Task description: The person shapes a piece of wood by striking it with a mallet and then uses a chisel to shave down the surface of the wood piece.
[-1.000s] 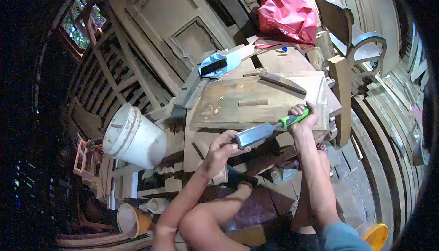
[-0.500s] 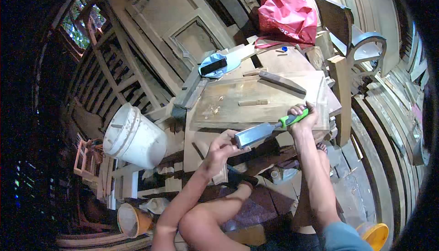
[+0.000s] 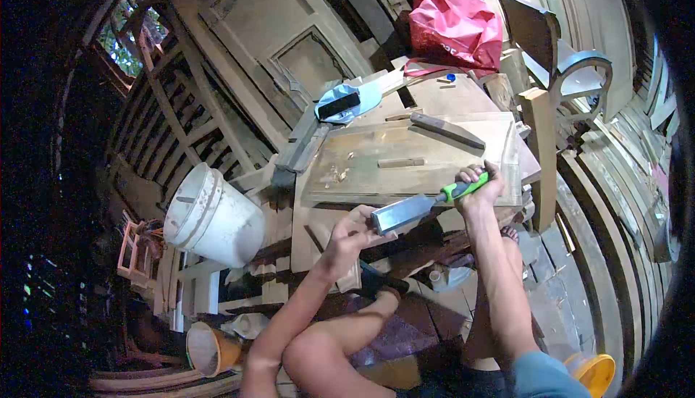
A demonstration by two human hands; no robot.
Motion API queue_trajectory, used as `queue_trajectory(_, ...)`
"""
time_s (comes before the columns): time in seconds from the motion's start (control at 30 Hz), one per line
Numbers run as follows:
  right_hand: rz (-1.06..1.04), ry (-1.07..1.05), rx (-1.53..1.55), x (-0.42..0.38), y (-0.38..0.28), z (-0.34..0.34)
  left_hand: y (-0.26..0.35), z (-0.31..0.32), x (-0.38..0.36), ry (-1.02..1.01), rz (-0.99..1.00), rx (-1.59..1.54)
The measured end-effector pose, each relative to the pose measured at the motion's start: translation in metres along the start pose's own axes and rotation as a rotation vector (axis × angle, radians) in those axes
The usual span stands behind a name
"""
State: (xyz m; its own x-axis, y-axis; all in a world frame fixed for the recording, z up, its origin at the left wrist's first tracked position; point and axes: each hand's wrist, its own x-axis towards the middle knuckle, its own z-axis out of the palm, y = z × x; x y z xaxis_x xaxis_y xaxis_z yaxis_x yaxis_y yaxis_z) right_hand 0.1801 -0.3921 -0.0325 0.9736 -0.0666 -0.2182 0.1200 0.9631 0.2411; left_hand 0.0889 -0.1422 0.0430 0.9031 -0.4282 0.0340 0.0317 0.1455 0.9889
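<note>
- Stacked timber, old door panels and slatted frames crowded the dim workshop on every side.
- At the centre lay a flat wooden board (image 3: 405, 162) with a few chips on it, a small wood block (image 3: 400, 162) and a dark bar (image 3: 447, 130) resting on top.
- Behind it sat a red bag (image 3: 455, 28); a white bucket (image 3: 211, 218) lay tipped on its side to the left, and a wooden post (image 3: 539, 144) stood at the right.
- A wide chisel (image 3: 416, 207) stretched across the board's near edge.
- The right hand (image 3: 479, 189) was wrapped tight round its green handle.
- The left hand (image 3: 349, 237) sat at the blade's tip, fingers curled, thumb touching the steel; whether it pinched the blade could not be told.
- A bent knee showed just below.
</note>
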Motion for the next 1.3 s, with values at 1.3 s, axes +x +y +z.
queue_trajectory(1.3, -0.017, 0.004, -0.053, -0.003, 0.004, 0.001, -0.011, -0.011, 0.003, 0.106, -0.006, 0.263)
